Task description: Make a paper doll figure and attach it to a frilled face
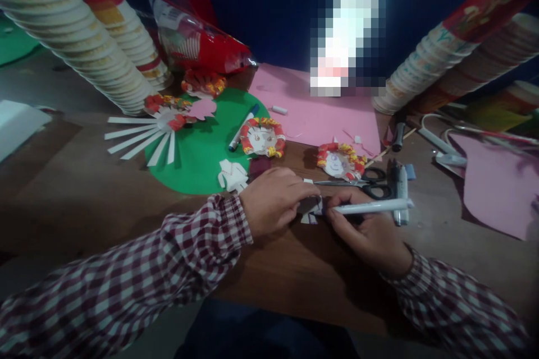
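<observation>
My right hand (pixel 373 233) grips a white marker (pixel 374 206), its tip pointing left at a small white paper cutout (pixel 310 217) with dark purple marks. The fingers of my left hand (pixel 272 199) are curled over that cutout and keep it on the wooden table; part of it is hidden under them. Just beyond my hands lie grey scissors with black handles (pixel 377 182). A paper face with a red and yellow rim (pixel 337 161) is behind the scissors, and a similar paper face (pixel 263 139) is farther left. A white paper shirt cutout (pixel 233 175) rests near my left wrist.
A green round sheet (pixel 197 157) carries a blue marker (pixel 243 128) and a figure with white paper strips (pixel 162 123). Pink paper (pixel 320 115) lies at the back. Tall paper cup stacks (pixel 80 28) stand left, others (pixel 433 56) right. More markers (pixel 402 193) lie right.
</observation>
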`<state>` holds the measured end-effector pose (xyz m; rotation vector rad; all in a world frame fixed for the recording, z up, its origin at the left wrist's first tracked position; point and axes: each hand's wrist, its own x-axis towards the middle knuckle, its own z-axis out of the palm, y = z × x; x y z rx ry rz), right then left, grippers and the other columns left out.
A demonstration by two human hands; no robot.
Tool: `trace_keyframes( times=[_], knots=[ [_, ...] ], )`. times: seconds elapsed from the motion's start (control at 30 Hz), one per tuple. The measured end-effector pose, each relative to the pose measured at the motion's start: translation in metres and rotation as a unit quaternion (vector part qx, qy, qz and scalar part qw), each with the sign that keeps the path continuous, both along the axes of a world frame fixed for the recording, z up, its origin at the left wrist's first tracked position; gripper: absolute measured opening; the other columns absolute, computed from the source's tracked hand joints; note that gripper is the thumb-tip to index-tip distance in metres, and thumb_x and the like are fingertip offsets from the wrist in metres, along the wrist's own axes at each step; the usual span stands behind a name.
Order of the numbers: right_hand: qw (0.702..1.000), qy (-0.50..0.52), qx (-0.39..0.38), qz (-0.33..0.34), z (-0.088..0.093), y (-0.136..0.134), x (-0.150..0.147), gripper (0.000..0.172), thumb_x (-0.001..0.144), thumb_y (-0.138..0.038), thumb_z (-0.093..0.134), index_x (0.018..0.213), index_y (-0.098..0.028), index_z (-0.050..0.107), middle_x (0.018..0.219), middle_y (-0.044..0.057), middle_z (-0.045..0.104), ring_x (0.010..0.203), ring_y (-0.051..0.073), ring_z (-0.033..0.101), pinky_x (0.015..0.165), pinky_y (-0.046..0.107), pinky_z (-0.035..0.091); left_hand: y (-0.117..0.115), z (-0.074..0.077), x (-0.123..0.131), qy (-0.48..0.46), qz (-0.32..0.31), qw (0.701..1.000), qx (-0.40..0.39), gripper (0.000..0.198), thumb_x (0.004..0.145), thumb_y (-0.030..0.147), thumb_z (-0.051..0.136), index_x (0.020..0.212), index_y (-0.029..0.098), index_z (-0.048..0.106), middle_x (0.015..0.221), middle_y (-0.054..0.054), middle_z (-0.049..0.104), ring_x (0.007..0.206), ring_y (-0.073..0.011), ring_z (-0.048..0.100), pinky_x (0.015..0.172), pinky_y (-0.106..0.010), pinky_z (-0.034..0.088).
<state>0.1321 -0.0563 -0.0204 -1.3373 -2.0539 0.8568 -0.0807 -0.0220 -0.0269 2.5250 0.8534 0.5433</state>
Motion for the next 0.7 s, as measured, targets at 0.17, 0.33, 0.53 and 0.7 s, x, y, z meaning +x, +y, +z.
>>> trace_keyframes(
  times=[0.17,0.33,0.53,0.7],
  knots=[
    [1.0,-0.003,-0.009,0.001,-0.0003,0.0001,0.0006,0.002,0.082,-0.022,0.057,0.081,-0.02,0.056,0.069,0.0,0.062,0.061,0.014,0.056,0.057,0.025,0.044,-0.0004,-0.0002,-0.0002,-0.004,0.006,1.0,0.005,0.037,0.077,0.009,0.049,0.113,0.018,0.053,0.096,-0.005,0.062,0.087,-0.0191,0.053,0.08,-0.033,0.04],
    [1.0,0.001,-0.01,0.001,0.0006,-0.0001,0.0001,0.002,0.082,-0.021,0.056,0.081,-0.02,0.056,0.071,0.001,0.063,0.064,0.015,0.057,0.059,0.026,0.044,-0.0011,-0.0006,0.0006,-0.006,0.019,1.0,-0.005,0.041,0.076,0.009,0.05,0.116,0.017,0.05,0.096,-0.006,0.061,0.087,-0.0193,0.053,0.079,-0.033,0.041],
    [1.0,0.002,-0.011,0.009,0.0015,-0.0003,-0.0006,0.002,0.084,-0.022,0.055,0.082,-0.02,0.055,0.072,0.001,0.062,0.065,0.014,0.057,0.06,0.026,0.044,-0.0022,-0.001,0.0011,-0.016,0.034,0.999,-0.013,0.047,0.074,0.008,0.05,0.119,0.016,0.047,0.1,-0.007,0.061,0.09,-0.0199,0.053,0.081,-0.034,0.042],
    [1.0,0.0,-0.024,0.011,0.0017,-0.0006,-0.0009,0.005,0.085,-0.023,0.053,0.081,-0.02,0.054,0.07,0.0,0.062,0.061,0.014,0.056,0.057,0.025,0.044,-0.0029,-0.0016,0.0004,-0.02,0.034,0.999,-0.007,0.045,0.075,0.008,0.049,0.119,0.017,0.046,0.101,-0.006,0.061,0.09,-0.0199,0.052,0.081,-0.034,0.041]
  ],
)
